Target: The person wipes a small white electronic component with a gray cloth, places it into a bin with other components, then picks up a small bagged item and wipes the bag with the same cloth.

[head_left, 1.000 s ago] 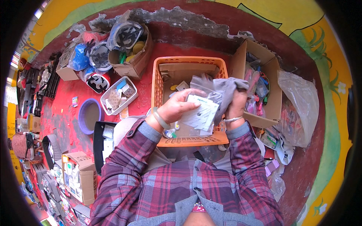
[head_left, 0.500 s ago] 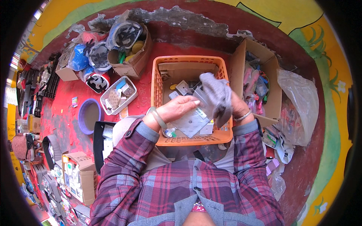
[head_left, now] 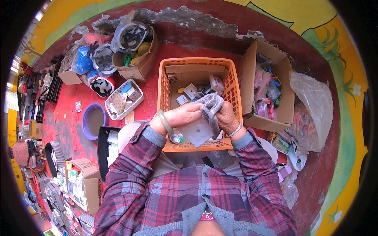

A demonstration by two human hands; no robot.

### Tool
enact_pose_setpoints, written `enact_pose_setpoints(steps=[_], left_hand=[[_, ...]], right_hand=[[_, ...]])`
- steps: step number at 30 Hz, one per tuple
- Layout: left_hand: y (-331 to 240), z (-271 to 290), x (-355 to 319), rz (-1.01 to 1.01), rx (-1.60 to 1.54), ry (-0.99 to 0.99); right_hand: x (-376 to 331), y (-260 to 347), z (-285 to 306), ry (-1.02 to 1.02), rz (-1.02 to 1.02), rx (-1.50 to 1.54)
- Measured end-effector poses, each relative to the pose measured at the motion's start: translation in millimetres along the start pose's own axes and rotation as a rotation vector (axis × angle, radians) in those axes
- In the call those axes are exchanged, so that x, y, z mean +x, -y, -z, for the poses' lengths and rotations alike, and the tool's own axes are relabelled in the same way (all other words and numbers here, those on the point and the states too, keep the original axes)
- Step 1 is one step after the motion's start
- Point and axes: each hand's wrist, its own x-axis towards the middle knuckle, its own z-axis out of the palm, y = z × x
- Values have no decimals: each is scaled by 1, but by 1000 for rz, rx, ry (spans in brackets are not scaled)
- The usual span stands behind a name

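Observation:
A flat, pale, see-through square case or sleeve [head_left: 198, 133] hangs at a tilt from my left hand [head_left: 182, 117], which is closed on its upper edge. My right hand [head_left: 227, 118] grips a bunched grey cloth [head_left: 212, 107], and part of that cloth touches the left fingertips. The cloth hides the upper corner of the flat piece. Both hands are over an orange plastic basket [head_left: 197, 61]. Inside it lie small white boxes [head_left: 190, 91], a clear boxy case [head_left: 216, 83] and some dark items.
To the right stands an open cardboard box [head_left: 271, 122] of colourful packaged items, beside a clear plastic bag [head_left: 315, 110]. On the left are a white tray [head_left: 124, 100], a purple basin [head_left: 95, 137] and a carton [head_left: 136, 72] holding wrapped goods. Several boxes line the far left.
My right hand has come left and down with the cloth, which is now bunched against my left fingers. The clear boxy case in the basket has come into sight. My left hand has barely moved.

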Motion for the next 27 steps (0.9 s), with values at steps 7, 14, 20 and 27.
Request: enact_pose_setpoints(steps=[7, 14, 20, 27], left_hand=[[-9, -1, 1, 89, -28, 37], [-5, -6, 0, 146, -289, -72], [-31, 12, -6, -11, -725, -446], [-21, 8, 5, -45, -883, -536]], right_hand=[[-1, 15, 4, -105, 233, -565], [2, -8, 22, -189, 168, -523], [3, -48, 100, -232, -124, 453], [12, -37, 50, -106, -347, 811]])
